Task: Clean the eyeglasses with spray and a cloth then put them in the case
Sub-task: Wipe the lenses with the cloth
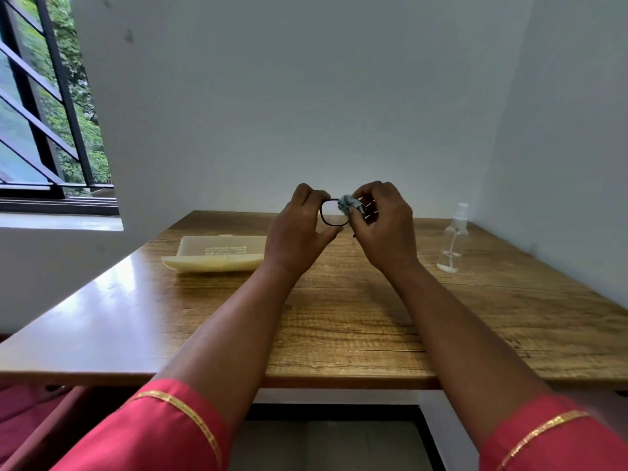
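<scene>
- At frame centre, above the wooden table (339,321), the left hand (299,229) grips the dark-framed eyeglasses (327,222) by their left side.
- The right hand (384,229) pinches a bunched pale cloth (347,203) against the other lens.
- The cream case (217,256) lies open at left of centre; its white lid print is too blurred to read.
- A clear spray bottle (453,241), unlabelled, stands at right.

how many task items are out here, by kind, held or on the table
eyeglasses: 1, held by the left hand
cloth: 1, pinched on a lens by the right hand
case: 1, open on the table
spray bottle: 1, upright on the table
total: 4
</scene>
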